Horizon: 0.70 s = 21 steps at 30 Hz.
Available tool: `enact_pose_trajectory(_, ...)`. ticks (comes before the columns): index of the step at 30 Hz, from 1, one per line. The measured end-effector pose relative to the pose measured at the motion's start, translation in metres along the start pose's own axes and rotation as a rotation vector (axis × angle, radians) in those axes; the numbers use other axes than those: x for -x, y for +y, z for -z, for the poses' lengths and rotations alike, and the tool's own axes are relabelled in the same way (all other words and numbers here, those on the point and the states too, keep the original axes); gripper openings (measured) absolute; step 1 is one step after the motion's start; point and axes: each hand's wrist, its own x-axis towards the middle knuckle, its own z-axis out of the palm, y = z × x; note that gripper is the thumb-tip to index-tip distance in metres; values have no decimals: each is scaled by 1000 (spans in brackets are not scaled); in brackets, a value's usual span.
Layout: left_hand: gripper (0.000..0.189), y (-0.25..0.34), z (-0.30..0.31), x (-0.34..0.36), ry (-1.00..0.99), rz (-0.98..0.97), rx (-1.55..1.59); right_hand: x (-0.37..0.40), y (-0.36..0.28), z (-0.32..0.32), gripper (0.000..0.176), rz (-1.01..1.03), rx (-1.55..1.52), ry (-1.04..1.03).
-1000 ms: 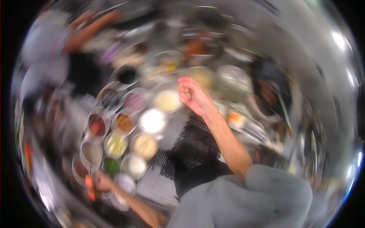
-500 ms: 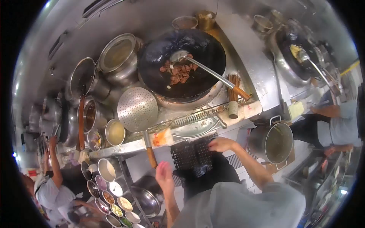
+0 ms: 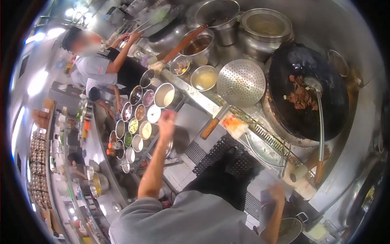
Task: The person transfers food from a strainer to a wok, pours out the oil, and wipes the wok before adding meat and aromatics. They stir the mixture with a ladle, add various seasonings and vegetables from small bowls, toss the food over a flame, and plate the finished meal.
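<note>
My left hand (image 3: 166, 122), smeared by motion, is over the right edge of the group of seasoning bowls, nearest a small bowl of white contents (image 3: 154, 114) and a metal pot of pale contents (image 3: 164, 95). How its fingers are set does not show. Low at the right, my right hand (image 3: 277, 192) hangs beside the stove front, also blurred, near a metal stockpot (image 3: 289, 229). Neither hand touches the black wok (image 3: 321, 118), where browned meat pieces (image 3: 301, 97) lie with a wooden-handled ladle (image 3: 320, 122) resting in it.
A perforated strainer (image 3: 241, 83) lies on the stove edge, its wooden handle jutting out. Beside it stands a bowl of yellowish liquid (image 3: 204, 78). A stained cloth (image 3: 233, 124) lies on the ledge. At upper left a co-worker (image 3: 95, 67) works at another wok (image 3: 162, 26).
The view has swung left, toward the seasoning bowls. My left hand has reached out to them, while my right hand has dropped lower right. The ladle still rests in the wok.
</note>
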Motion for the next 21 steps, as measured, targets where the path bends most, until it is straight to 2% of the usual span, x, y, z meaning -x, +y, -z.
enact_pose_trajectory(1, 24, 16, 9, -18, 139, -74, -104, 14, -11, 31, 37, -44, -425, -188)
enact_pose_trajectory(2, 25, 36, 18, -41, 206, -106, -391, 33, -17, 67, 36, -167, -828, -358)
enact_pose_trajectory(3, 30, 17, 29, -69, 211, 382, -669, 44, -35, 109, 41, -78, -787, -111)
enact_pose_trajectory(4, 35, 30, 30, -87, 119, -87, -281, 42, -52, 132, 39, -5, -902, 425)
enact_pose_trajectory(5, 42, 46, 25, -106, -66, -176, -286, 23, -58, 167, 45, -70, -538, 694)
enact_pose_trajectory(6, 51, 58, 13, -115, 195, 113, -518, 6, -59, 192, 48, -77, -169, 841)
enact_pose_trajectory(7, 65, 64, 5, -117, 269, 78, -383, -16, -42, 193, 53, -133, -31, 853)
enact_pose_trajectory(8, 75, 54, 8, -125, 52, 183, 128, -33, -35, 197, 54, -201, -31, 665)
enact_pose_trajectory(9, 77, 50, 9, -135, 55, 148, 64, -45, -36, 192, 58, -288, 119, 596)
enact_pose_trajectory(10, 67, 68, 5, -127, -20, 87, 244, -56, -23, 186, 55, -292, 0, 599)
enact_pose_trajectory(11, 60, 57, 9, -141, -88, 54, 141, -58, -32, 193, 52, -280, -122, 599)
enact_pose_trajectory(12, 53, 39, 12, -159, -144, 24, 31, -57, -36, 195, 52, -310, -112, 619)
enact_pose_trajectory(13, 53, 32, 10, -168, -167, 29, 45, -63, -43, 196, 50, -261, -141, 659)
enact_pose_trajectory(15, 39, 13, 16, -183, -126, -145, -150, -55, -58, 200, 49, -216, -171, 707)
enact_pose_trajectory(16, 37, 3, 15, -192, -110, -71, -158, -37, -71, 205, 47, -240, -205, 620)
enact_pose_trajectory(17, 37, -2, 15, -196, -129, -79, -157, -19, -82, 208, 46, -264, -241, 535)
enact_pose_trajectory(19, 37, -5, 17, -200, -12, -125, -201, 14, -95, 201, 45, -352, -231, 536)
enact_pose_trajectory(21, 40, 5, 20, -195, -8, -141, -230, 41, -86, 192, 43, -183, -201, 553)
